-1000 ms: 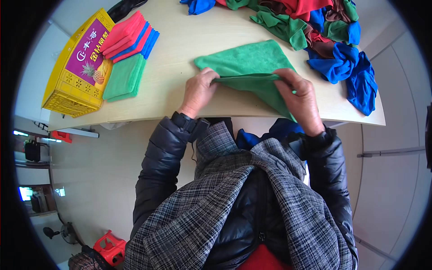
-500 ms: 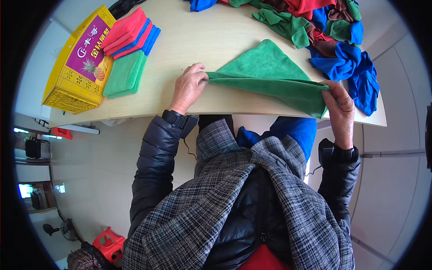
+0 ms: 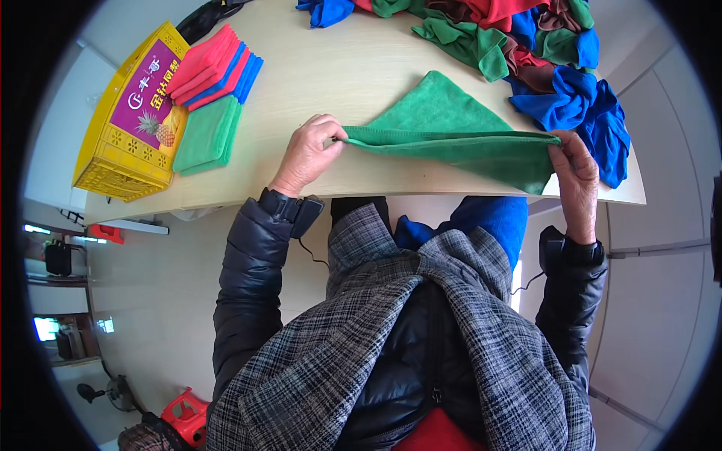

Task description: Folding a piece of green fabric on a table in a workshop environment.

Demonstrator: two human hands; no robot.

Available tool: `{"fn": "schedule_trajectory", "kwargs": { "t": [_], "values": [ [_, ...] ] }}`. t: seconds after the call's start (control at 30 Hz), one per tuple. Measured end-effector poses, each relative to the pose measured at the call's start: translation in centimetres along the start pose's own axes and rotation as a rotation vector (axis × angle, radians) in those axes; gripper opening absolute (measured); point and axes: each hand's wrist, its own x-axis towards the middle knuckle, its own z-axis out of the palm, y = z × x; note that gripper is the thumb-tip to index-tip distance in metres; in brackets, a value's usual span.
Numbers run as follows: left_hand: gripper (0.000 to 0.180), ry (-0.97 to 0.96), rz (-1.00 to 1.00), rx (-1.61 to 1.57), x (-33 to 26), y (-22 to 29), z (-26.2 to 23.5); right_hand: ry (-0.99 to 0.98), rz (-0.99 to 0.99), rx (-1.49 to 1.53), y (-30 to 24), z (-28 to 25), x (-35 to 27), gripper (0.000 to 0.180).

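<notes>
A green cloth (image 3: 451,108) lies partly on the table, its far part forming a flat triangle and its near edge stretched between my hands. My left hand (image 3: 310,152) pinches one corner of that edge, fingers closed. At the other end my right hand (image 3: 576,177) grips the opposite corner between thumb and fingers. Between them the edge is pulled nearly straight, and a flap hangs toward the table's front edge on the right side. Folded cloths stand at the left: a green stack (image 3: 208,135) in front of red and blue ones (image 3: 213,69).
A yellow basket (image 3: 124,167) with a purple panel stands at the table's left end, beside the folded stacks. Loose crumpled cloths (image 3: 519,37) in red, green, brown and blue heap at the far right. A blue one (image 3: 606,139) lies near my right hand.
My hands have drawn slightly apart, the left moving left and the right moving right. The green cloth's near edge is now straighter and tauter.
</notes>
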Motion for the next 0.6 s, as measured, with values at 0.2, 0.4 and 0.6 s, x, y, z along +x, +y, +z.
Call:
{"fn": "schedule_trajectory", "kwargs": {
  "t": [0.2, 0.4, 0.6],
  "values": [
    [0.015, 0.033, 0.005, -0.031, 3.5, 4.7, -5.8, 0.013, -0.072, 0.09, -1.4, -4.3, 4.4, 0.021],
    [0.019, 0.1, 0.183, -0.037, 6.2, 9.4, -11.2, 0.085, -0.15, 0.076, -6.9, -6.5, 8.5, 0.022],
    [0.019, 0.14, 0.128, -0.127, 5.8, 12.0, -13.2, 0.092, -0.181, 0.047, -9.2, -7.3, 9.8, 0.022]
  ]
}}
